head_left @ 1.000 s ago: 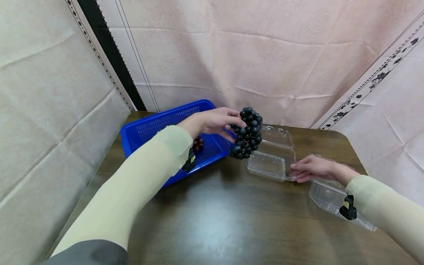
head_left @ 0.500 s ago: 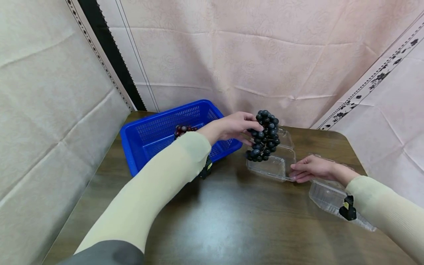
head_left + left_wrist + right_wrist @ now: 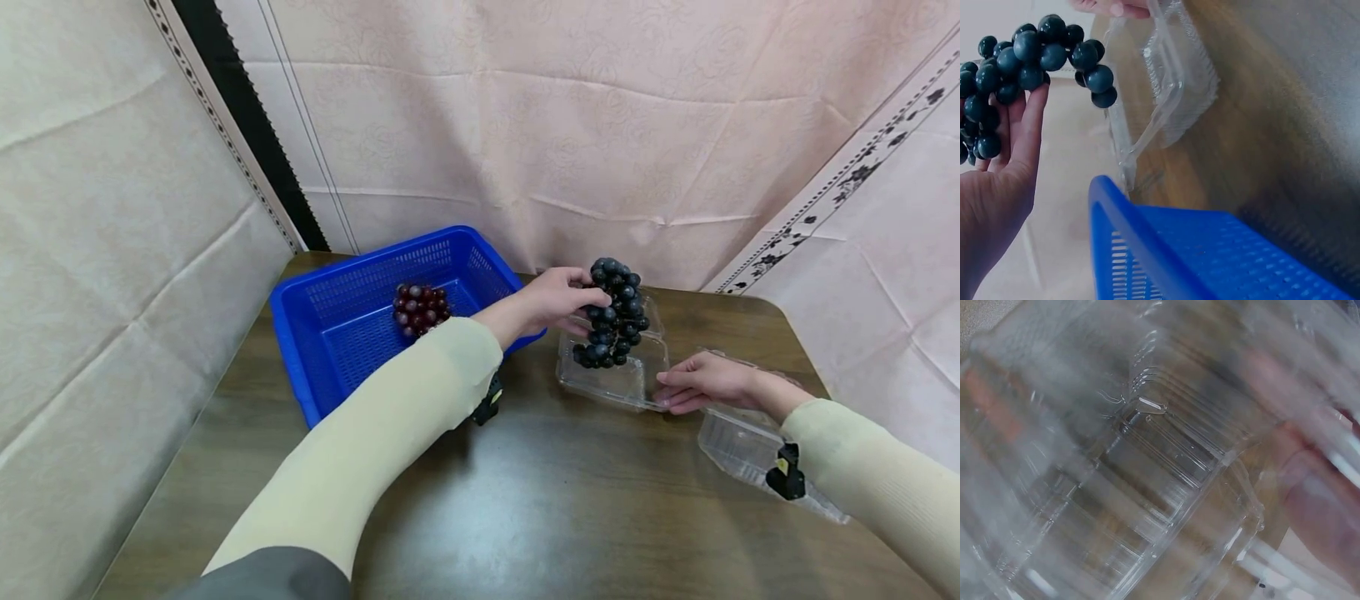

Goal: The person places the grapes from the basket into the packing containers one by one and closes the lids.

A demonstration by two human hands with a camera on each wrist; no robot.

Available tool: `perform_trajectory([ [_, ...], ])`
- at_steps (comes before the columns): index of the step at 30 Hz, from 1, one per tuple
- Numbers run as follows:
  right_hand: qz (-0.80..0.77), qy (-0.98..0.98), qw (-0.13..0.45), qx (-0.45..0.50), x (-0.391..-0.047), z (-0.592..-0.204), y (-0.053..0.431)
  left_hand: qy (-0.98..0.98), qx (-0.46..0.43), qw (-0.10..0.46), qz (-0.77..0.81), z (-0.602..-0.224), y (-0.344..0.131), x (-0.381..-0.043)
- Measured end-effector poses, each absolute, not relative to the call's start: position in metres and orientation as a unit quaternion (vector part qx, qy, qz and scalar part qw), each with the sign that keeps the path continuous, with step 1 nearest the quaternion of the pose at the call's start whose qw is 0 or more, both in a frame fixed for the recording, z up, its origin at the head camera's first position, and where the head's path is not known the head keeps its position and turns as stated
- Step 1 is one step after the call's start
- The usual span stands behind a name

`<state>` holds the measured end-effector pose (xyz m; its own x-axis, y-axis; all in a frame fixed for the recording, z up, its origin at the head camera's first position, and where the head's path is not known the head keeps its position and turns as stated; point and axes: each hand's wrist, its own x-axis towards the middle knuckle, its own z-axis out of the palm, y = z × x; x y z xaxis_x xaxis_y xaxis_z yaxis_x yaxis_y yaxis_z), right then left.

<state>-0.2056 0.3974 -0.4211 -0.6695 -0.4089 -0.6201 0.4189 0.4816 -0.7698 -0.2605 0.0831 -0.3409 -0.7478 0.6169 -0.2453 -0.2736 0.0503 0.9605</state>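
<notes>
My left hand grips a bunch of dark grapes and holds it up over an open clear plastic clamshell container. The left wrist view shows the grapes in the fingers, apart from the container beyond. At the container's right edge, my right hand pinches the rim. Clear plastic covers most of the right wrist view, where part of the right hand shows blurred.
A blue plastic basket stands at the left with a bunch of red grapes inside. Another clear plastic container lies under the right wrist. Pale cloth hangs behind the wooden table.
My left hand has carried the dark grapes rightward from the basket's edge to above the open container, and slightly lower. The red grapes have come into fuller view. My right hand stays put.
</notes>
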Motion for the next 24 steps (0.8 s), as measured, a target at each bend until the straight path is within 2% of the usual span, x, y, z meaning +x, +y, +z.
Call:
perform_trajectory([
  [16,-0.509,0.765,0.394,0.004,-0.203,-0.422,0.396,0.728,0.16,0.283,0.604,-0.37,0.101,-0.253],
  [24,-0.51,0.764,0.396,0.003,-0.203,-0.423,0.396,0.78,0.179,0.242,0.549,-0.379,0.104,-0.251],
])
